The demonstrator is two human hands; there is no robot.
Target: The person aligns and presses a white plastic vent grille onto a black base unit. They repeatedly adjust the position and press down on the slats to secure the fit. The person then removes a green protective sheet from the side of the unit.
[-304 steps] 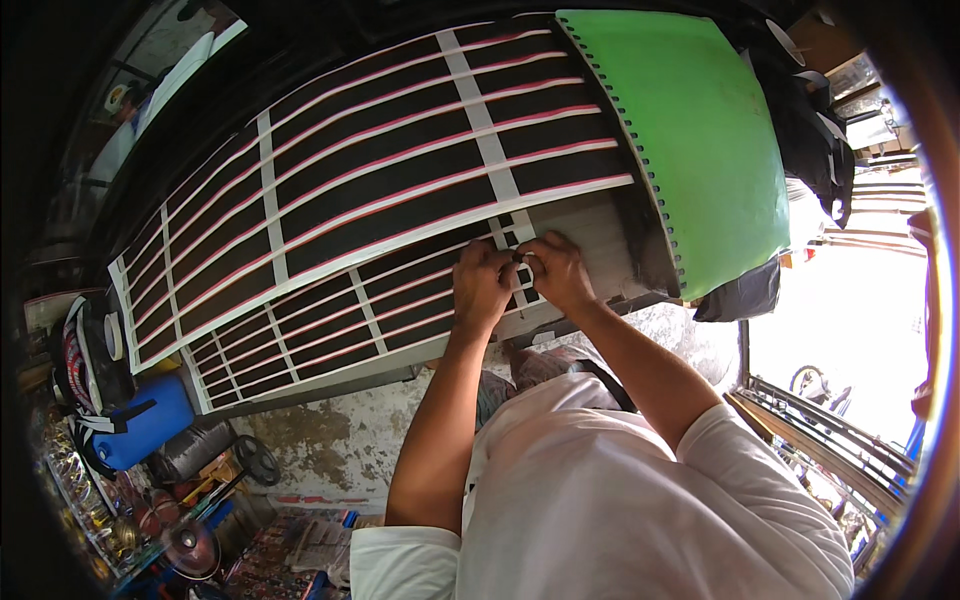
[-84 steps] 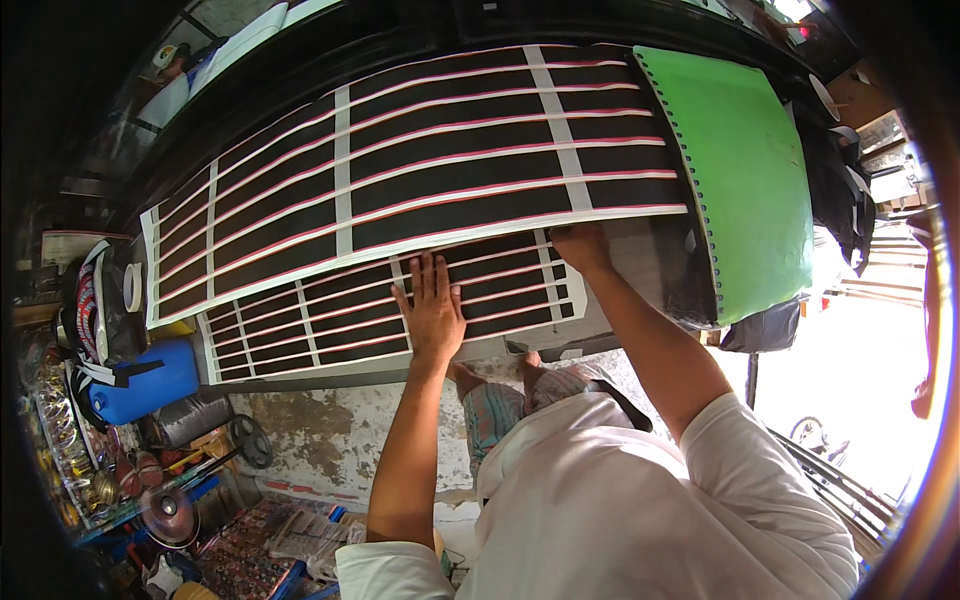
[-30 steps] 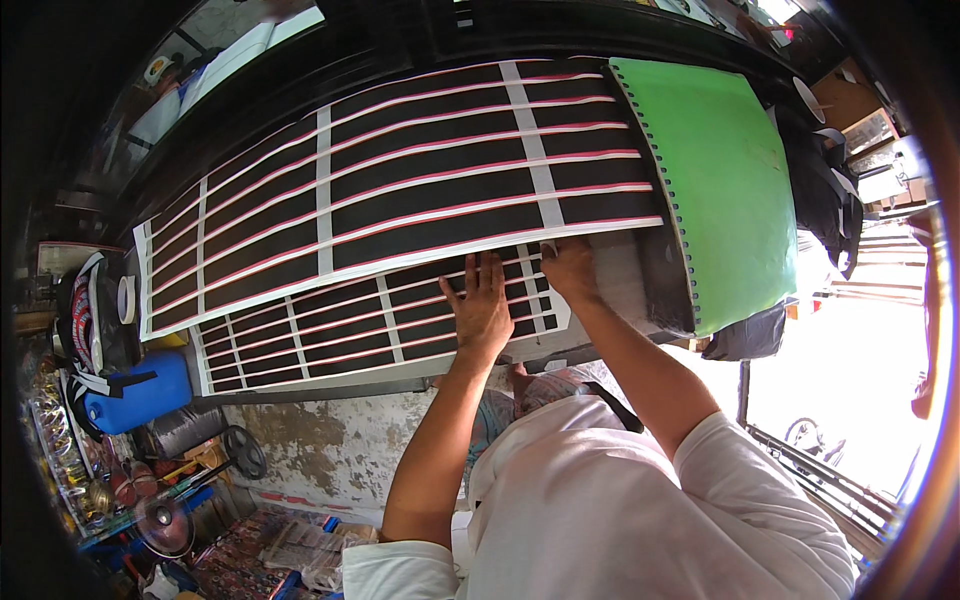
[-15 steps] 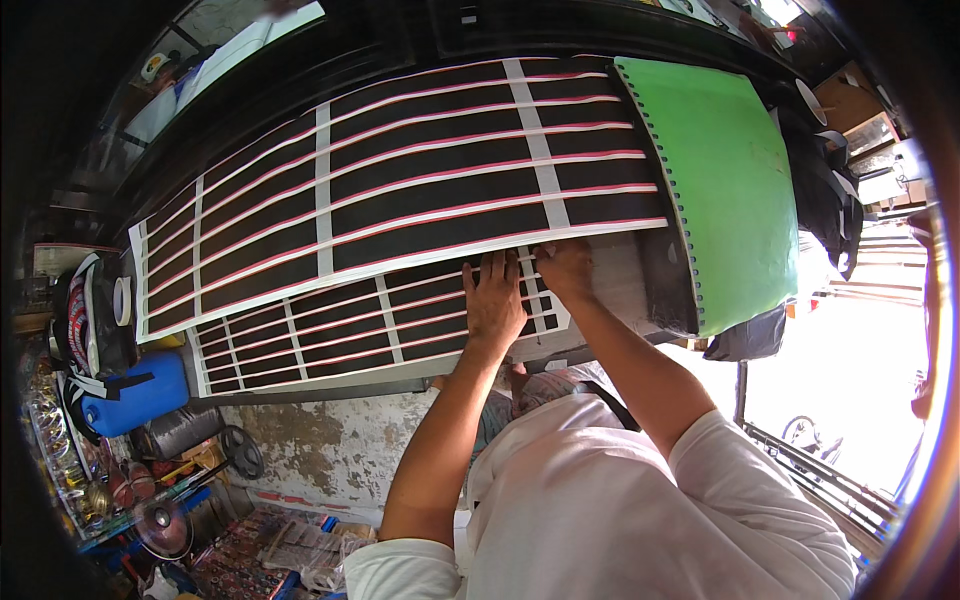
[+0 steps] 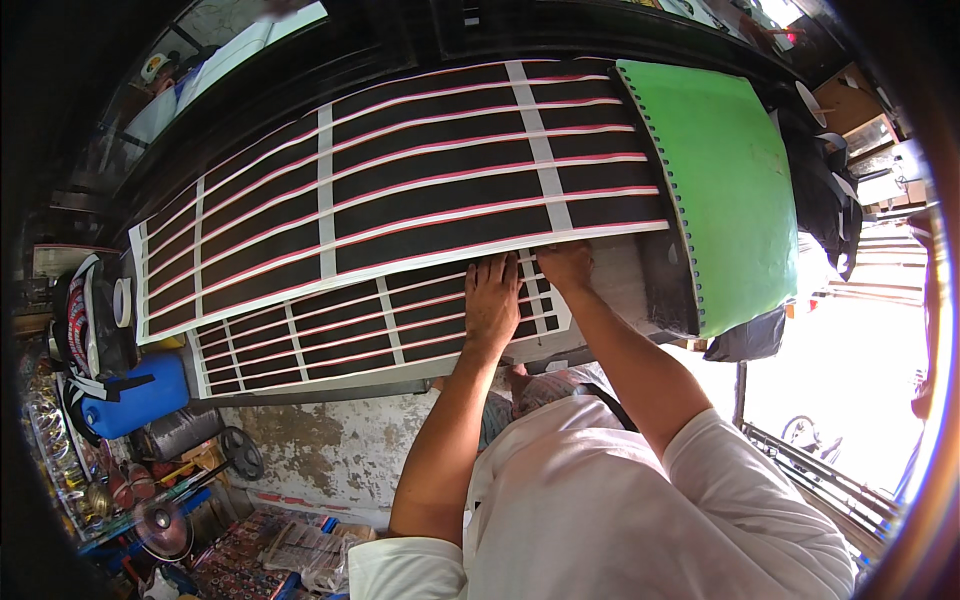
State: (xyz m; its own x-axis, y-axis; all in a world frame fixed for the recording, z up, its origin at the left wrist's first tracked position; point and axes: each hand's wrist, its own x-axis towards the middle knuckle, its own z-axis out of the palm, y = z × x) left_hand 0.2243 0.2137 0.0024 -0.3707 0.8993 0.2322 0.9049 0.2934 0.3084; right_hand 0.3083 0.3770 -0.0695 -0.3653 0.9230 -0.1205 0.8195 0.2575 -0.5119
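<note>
A smaller sheet of black panels with white and red stripes (image 5: pixel 340 325) lies on the work surface, partly covered by a larger striped sheet (image 5: pixel 430 150). My left hand (image 5: pixel 492 305) rests flat on the smaller sheet, fingers stretched toward the upper sheet's lower edge. Close beside it, my right hand (image 5: pixel 566 266) is closed with bent fingers at the smaller sheet's right part. Its fingertips are tucked by the upper sheet's edge, and whatever they pinch is hidden.
A green spiral-bound book (image 5: pixel 725 190) lies at the right end of the surface. On the left are a blue plastic container (image 5: pixel 145 395) and a roll of tape (image 5: pixel 122 302). Lower left, a fan (image 5: pixel 163 530) stands among clutter. A peeling wall (image 5: pixel 310 440) shows below the surface.
My left hand has turned slightly and its thumb sits closer to the fingers. The right hand has shifted very little, and both sheets lie nearly as before.
</note>
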